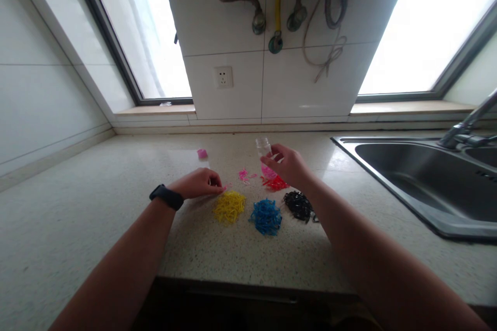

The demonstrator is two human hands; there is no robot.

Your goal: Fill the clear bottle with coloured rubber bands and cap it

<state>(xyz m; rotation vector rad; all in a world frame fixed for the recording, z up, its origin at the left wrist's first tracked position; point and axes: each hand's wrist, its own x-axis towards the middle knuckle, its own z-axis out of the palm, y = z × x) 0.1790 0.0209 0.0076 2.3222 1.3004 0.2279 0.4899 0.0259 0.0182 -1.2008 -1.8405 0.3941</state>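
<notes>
My right hand (286, 164) is closed around a small clear plastic bottle (263, 146), held upright with pink pieces in its lower part. The fingertips of my left hand (204, 182) are pinched at a tiny pink strip (224, 187), just above a pile of thin yellow strips (230, 207). Between the hands lies a small scatter of pink strips (244, 175). Red strips (275, 183) are heaped below the bottle. Nearer to me are a blue pile (266, 216) and a black pile (298, 205), the latter beside my right forearm. A pink cap (202, 153) lies behind my left hand.
The speckled stone countertop (240, 264) ends at a front edge close to me. To the right is a steel sink (404, 176) with a faucet (462, 132). On the tiled back wall are a power socket (224, 77) and several hoses (278, 0), between two windows.
</notes>
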